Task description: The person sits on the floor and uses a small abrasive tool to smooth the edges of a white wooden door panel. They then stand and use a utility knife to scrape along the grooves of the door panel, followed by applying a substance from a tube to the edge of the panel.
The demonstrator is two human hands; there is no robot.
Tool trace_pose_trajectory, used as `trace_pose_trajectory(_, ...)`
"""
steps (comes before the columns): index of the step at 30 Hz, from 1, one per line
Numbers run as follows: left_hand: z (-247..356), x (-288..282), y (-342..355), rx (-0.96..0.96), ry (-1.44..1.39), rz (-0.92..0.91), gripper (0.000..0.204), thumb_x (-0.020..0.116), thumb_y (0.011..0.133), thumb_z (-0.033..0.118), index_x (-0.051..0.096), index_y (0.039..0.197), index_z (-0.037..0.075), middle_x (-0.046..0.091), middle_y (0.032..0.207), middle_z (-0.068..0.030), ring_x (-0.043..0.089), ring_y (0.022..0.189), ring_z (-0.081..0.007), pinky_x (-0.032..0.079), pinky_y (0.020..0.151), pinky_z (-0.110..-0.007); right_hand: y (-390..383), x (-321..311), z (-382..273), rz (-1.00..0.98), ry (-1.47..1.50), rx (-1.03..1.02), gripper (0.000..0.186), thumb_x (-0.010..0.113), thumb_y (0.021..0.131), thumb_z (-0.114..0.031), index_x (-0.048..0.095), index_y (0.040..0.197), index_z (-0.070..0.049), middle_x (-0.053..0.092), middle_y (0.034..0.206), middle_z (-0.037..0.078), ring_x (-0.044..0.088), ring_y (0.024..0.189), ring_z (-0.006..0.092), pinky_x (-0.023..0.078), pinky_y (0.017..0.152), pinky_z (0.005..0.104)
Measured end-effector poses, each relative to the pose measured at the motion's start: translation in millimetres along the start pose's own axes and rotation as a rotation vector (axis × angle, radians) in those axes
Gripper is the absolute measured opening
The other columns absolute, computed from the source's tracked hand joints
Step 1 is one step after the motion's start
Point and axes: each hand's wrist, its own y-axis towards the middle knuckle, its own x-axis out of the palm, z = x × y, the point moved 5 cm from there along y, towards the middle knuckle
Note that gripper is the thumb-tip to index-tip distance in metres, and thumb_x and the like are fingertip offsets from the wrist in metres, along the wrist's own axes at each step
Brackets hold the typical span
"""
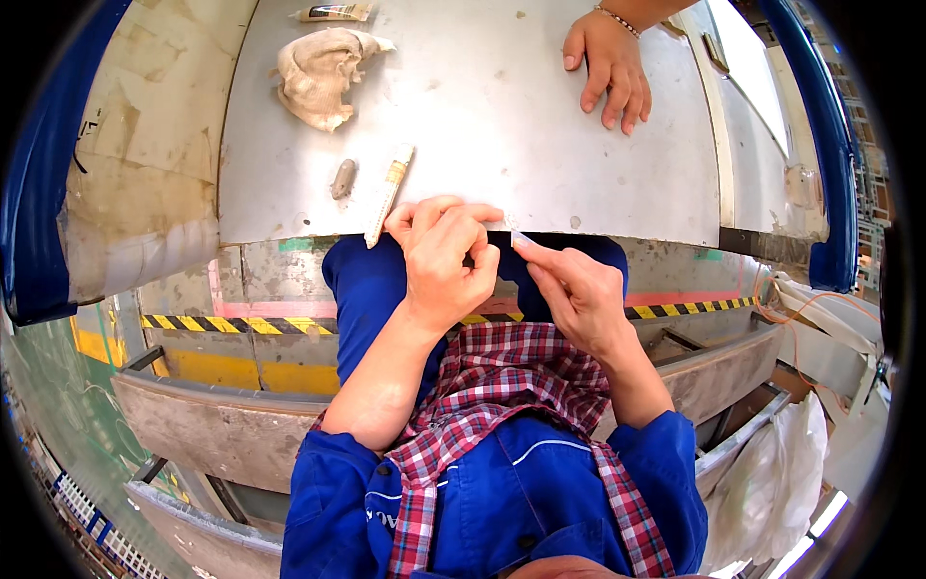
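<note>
My left hand (446, 253) is at the near edge of the metal tabletop (473, 135), fingers curled and one reaching rightward; what it holds, if anything, is hidden. My right hand (579, 289) pinches a small pale flat piece (518, 238) at that edge, just right of the left fingers. A white tube (389, 196) lies beside my left hand, with a small grey oblong object (342, 179) to its left. Farther back lie a crumpled beige cloth (320, 77) and another tube (330, 13).
A co-worker's hand (612, 72) with a bracelet rests on the far right of the tabletop. Blue posts (830, 261) flank both sides. Wooden bench planks (203, 425) lie below, with a white plastic bag (762, 482) and orange cord at the right.
</note>
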Motion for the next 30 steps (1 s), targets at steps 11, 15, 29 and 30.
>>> trace_pose_trajectory(11, -1.7, -1.6, 0.7, 0.001, -0.004, 0.011, 0.019, 0.061, 0.060, 0.001, 0.046, 0.062, 0.011, 0.068, 0.086, 0.0024, 0.056, 0.084, -0.0187, 0.028, 0.084, -0.037, 6.3, -0.6, -1.3, 0.030, 0.069, 0.000, 0.031, 0.066, 0.083, -0.010, 0.067, 0.112, -0.018, 0.049, 0.058, 0.004, 0.051, 0.048, 0.0185, 0.038, 0.043, 0.0310)
trace_pose_trajectory(15, -1.7, -2.0, 1.6, -0.003, -0.002, 0.016, 0.020, 0.061, 0.059, 0.000, 0.045, 0.062, 0.011, 0.069, 0.088, 0.0019, 0.056, 0.086, -0.0192, 0.028, 0.085, -0.036, 7.4, 9.3, 2.5, 0.019, 0.052, 0.029, 0.031, 0.066, 0.082, -0.007, 0.067, 0.112, -0.016, 0.053, 0.062, 0.006, 0.052, 0.049, 0.0172, 0.039, 0.045, 0.0294)
trace_pose_trajectory(29, -0.2, -1.6, 1.5, -0.012, -0.004, -0.001, 0.020, 0.061, 0.059, 0.001, 0.044, 0.062, 0.012, 0.068, 0.088, 0.0015, 0.055, 0.086, -0.0202, 0.028, 0.085, -0.037, -1.9, -0.1, 2.9, 0.053, 0.145, 0.006, 0.026, 0.064, 0.086, -0.009, 0.067, 0.112, -0.011, 0.055, 0.063, 0.004, 0.051, 0.050, 0.0136, 0.040, 0.046, 0.0273)
trace_pose_trajectory(30, -0.2, -1.6, 0.2, -0.012, -0.001, -0.003, 0.020, 0.061, 0.059, 0.001, 0.044, 0.062, 0.012, 0.068, 0.088, 0.0015, 0.055, 0.086, -0.0202, 0.027, 0.085, -0.037, -3.4, 0.8, 2.4, 0.123, 0.276, 0.027, 0.025, 0.062, 0.088, -0.009, 0.066, 0.113, -0.009, 0.057, 0.064, 0.004, 0.051, 0.051, 0.0117, 0.041, 0.048, 0.0257)
